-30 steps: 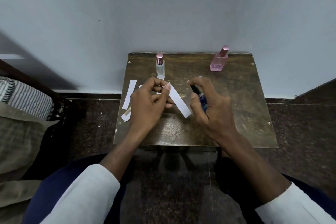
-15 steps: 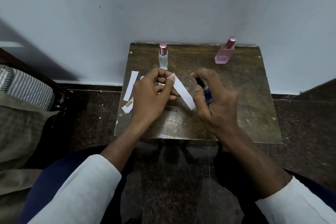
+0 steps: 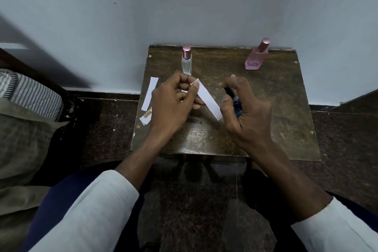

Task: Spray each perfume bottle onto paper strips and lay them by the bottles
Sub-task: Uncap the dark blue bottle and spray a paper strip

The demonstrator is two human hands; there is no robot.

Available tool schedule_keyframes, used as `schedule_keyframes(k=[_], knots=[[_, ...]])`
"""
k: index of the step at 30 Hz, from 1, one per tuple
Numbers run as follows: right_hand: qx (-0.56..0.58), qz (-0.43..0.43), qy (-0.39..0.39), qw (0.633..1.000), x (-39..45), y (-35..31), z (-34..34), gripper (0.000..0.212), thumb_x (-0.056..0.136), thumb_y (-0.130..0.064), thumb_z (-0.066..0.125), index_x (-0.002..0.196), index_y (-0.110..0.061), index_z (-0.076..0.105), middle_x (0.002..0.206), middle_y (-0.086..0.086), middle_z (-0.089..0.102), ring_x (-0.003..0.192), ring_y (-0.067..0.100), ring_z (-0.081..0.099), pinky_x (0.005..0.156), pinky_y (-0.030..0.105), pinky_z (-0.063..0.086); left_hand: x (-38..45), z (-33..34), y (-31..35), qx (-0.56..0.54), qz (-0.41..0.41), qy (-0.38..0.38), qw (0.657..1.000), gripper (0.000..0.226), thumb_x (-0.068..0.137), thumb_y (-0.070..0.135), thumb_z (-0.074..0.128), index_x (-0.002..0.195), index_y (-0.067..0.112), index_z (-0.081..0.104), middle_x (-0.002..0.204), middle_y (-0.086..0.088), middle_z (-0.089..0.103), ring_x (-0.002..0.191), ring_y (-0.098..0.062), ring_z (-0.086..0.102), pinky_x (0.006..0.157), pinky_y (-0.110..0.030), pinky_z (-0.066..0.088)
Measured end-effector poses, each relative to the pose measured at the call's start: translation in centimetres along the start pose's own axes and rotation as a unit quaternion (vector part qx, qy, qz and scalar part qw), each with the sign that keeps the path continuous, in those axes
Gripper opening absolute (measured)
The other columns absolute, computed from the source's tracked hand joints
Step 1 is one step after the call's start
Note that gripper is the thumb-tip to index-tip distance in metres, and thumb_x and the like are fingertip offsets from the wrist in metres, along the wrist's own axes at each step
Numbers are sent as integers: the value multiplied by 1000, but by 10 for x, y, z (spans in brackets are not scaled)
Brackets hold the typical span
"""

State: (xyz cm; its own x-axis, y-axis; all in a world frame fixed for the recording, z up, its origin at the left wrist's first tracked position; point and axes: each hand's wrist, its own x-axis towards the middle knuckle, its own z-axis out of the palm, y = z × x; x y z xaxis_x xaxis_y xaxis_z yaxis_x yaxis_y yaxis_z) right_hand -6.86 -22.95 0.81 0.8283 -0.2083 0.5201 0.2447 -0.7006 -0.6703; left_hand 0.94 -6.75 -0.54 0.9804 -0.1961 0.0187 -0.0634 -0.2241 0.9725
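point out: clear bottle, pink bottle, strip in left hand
clear bottle [image 3: 186, 65], head view, on its glass body.
pink bottle [image 3: 255, 59], head view, on its pink glass body.
held strip [image 3: 208, 99], head view, mid-length of the paper, between the hands.

A white paper strip [image 3: 207, 99] is held aslant above the table, its upper end pinched, its lower end just beside a small dark blue bottle [image 3: 235, 104] with a black top, gripped upright. A clear bottle [image 3: 186, 63] with a pink cap stands upright at the table's rear left; a pink bottle [image 3: 256, 57] stands at the rear right. A spare strip [image 3: 150, 93] lies flat at the left edge, shorter pieces [image 3: 145, 119] below it.
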Motion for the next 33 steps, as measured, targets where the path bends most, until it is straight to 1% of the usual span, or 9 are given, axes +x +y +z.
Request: schedule_keyframes(k=[4,10,14,19,23,25,28,31,33], knots=[[11,-3,11,1000,1,1,-1,21,96,-5,57,114,-14,61,86,6,71,60,14,54,54,12,39,-1,0,2,1,4,3,1000,15,106,20,69,111,6,70,91,-6,76,74,-18,81,66,-34,67],[-26,-14,23,999,1,3,-5,27,92,10,64,117,1,69,91,6,72,64,14,55,64,0,37,-1,0,2,8,6,-1,1000,15,106,21,69,111,6,70,92,-7,76,75,-17,81,66,-36,68],[-31,-15,26,999,1,6,-7,28,92,11,65,116,-1,67,88,7,70,63,15,54,62,0,37,-1,1,4,-3,1,4,1000,14,106,18,69,109,4,70,91,-9,76,73,-18,81,65,-35,68],[-25,-19,26,999,-1,10,-9,33,92,8,65,117,-13,62,89,-10,62,61,13,53,62,0,37,0,0,6,-4,-6,11,1000,16,106,18,69,109,3,69,93,-12,77,74,-18,81,64,-30,66],[-33,-23,25,999,-2,12,-11,28,91,8,65,115,-7,64,89,4,72,62,15,53,62,0,37,0,-1,5,-8,-12,11,1000,15,106,19,69,109,4,69,94,-13,77,74,-19,81,64,-30,66],[-35,-20,19,999,-2,12,-12,24,92,8,65,112,-6,65,88,7,73,61,15,53,61,0,36,0,0,5,-8,-11,13,1000,14,106,18,69,109,5,70,94,-13,77,73,-18,81,63,-29,65],[-35,-15,16,999,-2,13,-12,20,93,7,65,110,-3,67,87,7,72,58,15,53,60,0,35,0,0,5,-10,-13,14,1000,13,105,18,70,109,6,70,94,-13,77,73,-19,81,63,-30,65],[-30,-28,26,999,-2,14,-12,31,93,7,65,117,-12,61,87,-3,67,60,12,53,62,-1,36,0,-1,5,-7,-13,13,1000,14,106,18,69,110,5,70,94,-13,77,73,-20,81,64,-31,66],[-26,-36,27,999,-3,14,-13,35,94,7,65,121,-15,59,88,-4,66,62,12,52,64,-1,36,0,-1,5,-5,-13,15,1000,15,106,19,69,110,4,70,94,-14,77,73,-20,81,63,-30,65]])
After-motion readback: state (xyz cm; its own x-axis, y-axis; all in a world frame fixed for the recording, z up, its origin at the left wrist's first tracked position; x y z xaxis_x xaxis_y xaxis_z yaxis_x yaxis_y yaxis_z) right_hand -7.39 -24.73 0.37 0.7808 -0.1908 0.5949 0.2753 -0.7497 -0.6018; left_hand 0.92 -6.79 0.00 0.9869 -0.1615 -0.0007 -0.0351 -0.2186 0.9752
